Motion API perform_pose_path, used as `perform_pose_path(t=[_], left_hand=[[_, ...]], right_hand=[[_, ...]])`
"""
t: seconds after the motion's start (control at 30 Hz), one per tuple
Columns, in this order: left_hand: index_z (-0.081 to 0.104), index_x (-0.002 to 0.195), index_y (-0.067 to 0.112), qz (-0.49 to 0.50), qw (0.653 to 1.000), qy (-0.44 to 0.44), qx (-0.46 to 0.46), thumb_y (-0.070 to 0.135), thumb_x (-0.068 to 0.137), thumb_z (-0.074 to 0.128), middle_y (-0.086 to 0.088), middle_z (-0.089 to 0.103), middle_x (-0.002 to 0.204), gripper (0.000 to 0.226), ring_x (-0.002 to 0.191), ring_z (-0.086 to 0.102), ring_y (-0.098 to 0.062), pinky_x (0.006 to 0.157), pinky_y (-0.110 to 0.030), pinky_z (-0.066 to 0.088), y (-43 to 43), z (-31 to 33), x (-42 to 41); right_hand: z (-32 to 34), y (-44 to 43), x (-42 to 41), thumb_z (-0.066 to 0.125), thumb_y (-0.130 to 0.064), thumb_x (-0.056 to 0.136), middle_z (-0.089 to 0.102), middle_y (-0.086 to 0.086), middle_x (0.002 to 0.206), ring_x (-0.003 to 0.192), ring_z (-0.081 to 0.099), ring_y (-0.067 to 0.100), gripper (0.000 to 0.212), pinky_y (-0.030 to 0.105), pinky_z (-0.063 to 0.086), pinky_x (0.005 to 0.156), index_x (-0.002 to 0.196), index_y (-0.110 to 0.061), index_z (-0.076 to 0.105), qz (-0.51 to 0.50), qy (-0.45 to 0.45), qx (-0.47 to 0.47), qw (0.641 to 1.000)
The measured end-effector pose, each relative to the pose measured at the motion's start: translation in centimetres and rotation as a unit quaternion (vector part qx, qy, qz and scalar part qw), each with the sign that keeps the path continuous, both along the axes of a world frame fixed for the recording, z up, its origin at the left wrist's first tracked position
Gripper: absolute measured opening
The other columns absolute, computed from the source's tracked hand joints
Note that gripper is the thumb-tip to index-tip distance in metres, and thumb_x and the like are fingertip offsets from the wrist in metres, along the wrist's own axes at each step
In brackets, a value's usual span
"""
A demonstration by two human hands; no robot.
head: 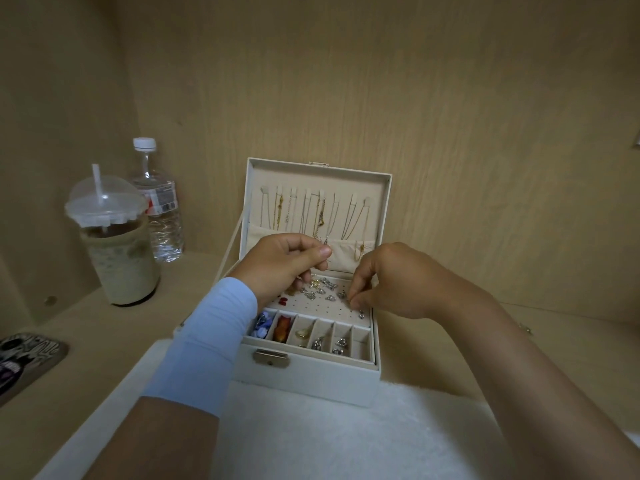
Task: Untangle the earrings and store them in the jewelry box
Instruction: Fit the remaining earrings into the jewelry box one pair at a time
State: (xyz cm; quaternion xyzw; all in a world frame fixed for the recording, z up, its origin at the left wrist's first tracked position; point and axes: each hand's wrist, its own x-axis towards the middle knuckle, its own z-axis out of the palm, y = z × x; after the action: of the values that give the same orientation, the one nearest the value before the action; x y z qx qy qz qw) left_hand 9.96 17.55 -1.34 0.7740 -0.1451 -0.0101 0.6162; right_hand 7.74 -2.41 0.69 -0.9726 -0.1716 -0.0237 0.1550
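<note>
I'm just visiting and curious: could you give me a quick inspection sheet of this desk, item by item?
Surface: pale wooden desk with a white fluffy mat at the front.
Job's things: open jewelry box at the mat's far edge; loose earrings on its holed panel; necklaces hang in the lid.
Clutter: iced drink cup, water bottle and phone, all left of the box.
Hands: left hand curled above the panel, thumb on forefinger, contents too small to tell; right hand pinches an earring.
Cables: nothing seen.
Surroundings: wood-panelled walls.
</note>
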Motion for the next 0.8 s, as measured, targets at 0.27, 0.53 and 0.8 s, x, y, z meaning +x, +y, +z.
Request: perform_pose_path(t=[0.27, 0.53, 0.8], left_hand=[[0.070, 0.100, 0.008, -0.002, 0.998, 0.012, -0.061, 0.019, 0.094, 0.064, 0.000, 0.077, 0.091, 0.014, 0.071, 0.065, -0.012, 0.062, -0.026, 0.052, -0.8, 0.0, -0.2], [0.073, 0.097, 0.014, -0.011, 1.000, -0.005, -0.027, 0.019, 0.091, 0.067, 0.008, 0.071, 0.068, 0.010, 0.049, 0.050, -0.003, 0.049, -0.016, 0.043, -1.0, 0.3, -0.7], [0.068, 0.106, 0.015, -0.032, 0.994, 0.036, -0.095, 0.016, 0.094, 0.063, 0.001, 0.078, 0.093, 0.013, 0.071, 0.070, -0.012, 0.057, -0.024, 0.047, -1.3, 1.0, -1.0]], right_hand=[[-0.3, 0.0, 0.2, 0.076, -0.037, 0.085, 0.075, -0.019, 0.082, 0.082, 0.066, 0.000, 0.006, 0.035, 0.056, 0.084, 0.083, -0.033, 0.080, 0.014, 0.021, -0.016, 1.000], [0.2, -0.8, 0.6, 0.080, -0.030, 0.083, 0.071, -0.013, 0.082, 0.069, 0.061, -0.008, 0.008, 0.012, 0.041, 0.067, 0.090, -0.028, 0.077, 0.021, -0.008, 0.146, 0.989], [1.2, 0.3, -0.5, 0.084, -0.021, 0.079, 0.073, -0.004, 0.082, 0.050, 0.054, -0.005, 0.014, 0.008, 0.038, 0.051, 0.091, -0.021, 0.077, 0.036, -0.112, 0.323, 0.939]])
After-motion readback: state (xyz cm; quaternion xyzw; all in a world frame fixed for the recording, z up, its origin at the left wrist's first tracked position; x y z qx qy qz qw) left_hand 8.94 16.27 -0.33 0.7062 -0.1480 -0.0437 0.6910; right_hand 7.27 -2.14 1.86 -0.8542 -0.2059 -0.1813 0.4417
